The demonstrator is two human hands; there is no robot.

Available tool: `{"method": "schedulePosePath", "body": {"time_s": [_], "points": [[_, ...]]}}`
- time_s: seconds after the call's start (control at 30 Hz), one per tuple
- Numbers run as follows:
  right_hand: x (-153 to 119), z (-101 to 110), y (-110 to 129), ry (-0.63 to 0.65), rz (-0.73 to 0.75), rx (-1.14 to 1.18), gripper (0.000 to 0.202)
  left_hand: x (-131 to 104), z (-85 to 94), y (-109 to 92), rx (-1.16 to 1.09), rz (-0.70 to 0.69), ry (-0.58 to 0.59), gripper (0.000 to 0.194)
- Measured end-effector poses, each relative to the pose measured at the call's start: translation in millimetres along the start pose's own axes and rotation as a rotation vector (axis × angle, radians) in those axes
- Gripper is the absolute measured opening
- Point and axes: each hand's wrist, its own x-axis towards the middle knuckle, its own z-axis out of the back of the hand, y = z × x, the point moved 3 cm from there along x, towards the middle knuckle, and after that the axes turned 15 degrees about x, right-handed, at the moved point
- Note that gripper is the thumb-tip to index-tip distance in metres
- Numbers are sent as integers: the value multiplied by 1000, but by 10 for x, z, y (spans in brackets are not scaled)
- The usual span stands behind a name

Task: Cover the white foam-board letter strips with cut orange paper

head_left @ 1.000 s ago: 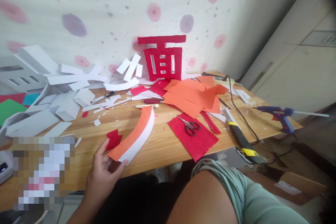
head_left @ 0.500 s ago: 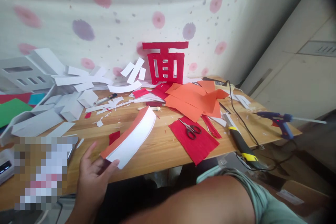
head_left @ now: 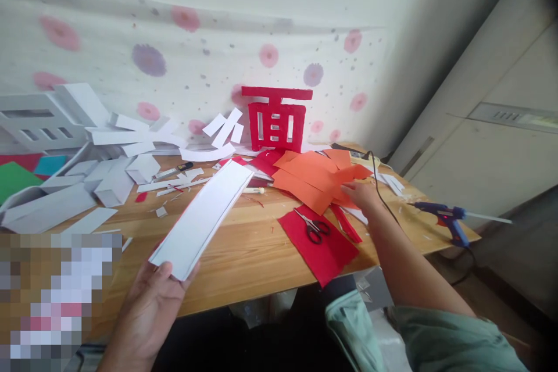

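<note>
My left hand [head_left: 159, 296] grips the near end of a long white board strip [head_left: 203, 218] between thumb and fingers, its broad white face turned up and its far end raised above the table. My right hand [head_left: 360, 195] is at the right edge of the loose orange paper sheets [head_left: 305, 177]; its fingers are partly hidden and look closed on a sheet. Black-handled scissors [head_left: 316, 229] lie on a red crepe paper sheet [head_left: 331, 258] nearer to me.
A red cut-out character [head_left: 276, 122] stands against the patterned wall cloth. White boxes and strips [head_left: 117, 177] are heaped at left, with a small cutter [head_left: 174, 170] beside them. A blue glue gun [head_left: 444, 218] with its cable lies at the table's right edge.
My right arm has reached forward from near my body to the orange paper. In my left hand the strip has turned, hiding its orange side. The black-and-yellow knife is now behind my arm.
</note>
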Motion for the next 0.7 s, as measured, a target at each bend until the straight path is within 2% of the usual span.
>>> {"method": "schedulePosePath", "body": {"time_s": [0.1,0.2,0.27,0.37,0.47,0.53,0.6,0.63,0.7], "points": [[-52,-123,89,42,-85,211,18,-49,-10,-40,-19,-16,-10,52],[-258,-279,353,85,-83,446,34,-95,25,-100,-29,-47,-36,47],[-523,-426,563,136,-63,571,47,-116,65,-151,-42,-101,-71,46],[-1109,-743,797,270,-63,697,52,-130,129,-200,-52,-196,-97,48],[-1827,-1163,877,587,-121,927,61,-130,211,-186,-48,-249,-130,48],[-2280,-1409,866,803,-155,978,73,-132,277,-162,-38,-265,-184,49],[-2641,-1566,883,1034,-132,980,88,-142,335,-142,-22,-263,-221,49],[-2774,-1597,921,1167,-68,955,89,-151,361,-137,-12,-261,-234,50],[-2915,-1553,1046,1398,207,843,71,-176,403,-137,24,-271,-256,53]]}}
